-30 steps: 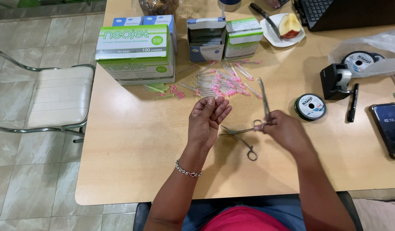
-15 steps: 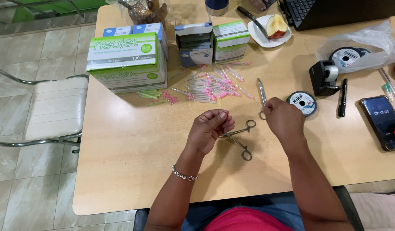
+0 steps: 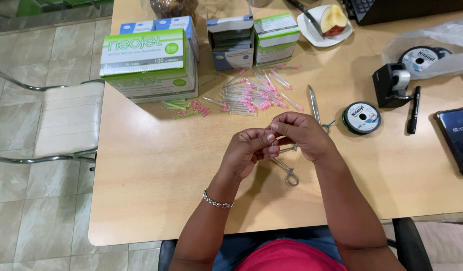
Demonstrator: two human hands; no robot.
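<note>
Both hands, left hand (image 3: 249, 150) and right hand (image 3: 301, 133), pinch fingertips together above the metal forceps (image 3: 286, 168) (anything pinched is too small to see); capped needles (image 3: 251, 95) lie untouched beyond.

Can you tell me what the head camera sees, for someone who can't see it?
Two hands, left hand and right hand, meet fingertip to fingertip over metal forceps on a wooden table, near pink-capped needles.

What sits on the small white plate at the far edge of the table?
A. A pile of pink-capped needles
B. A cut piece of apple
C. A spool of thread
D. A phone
B: the white plate holds a cut apple piece with pale flesh and red skin, a knife lying beside it.
</note>
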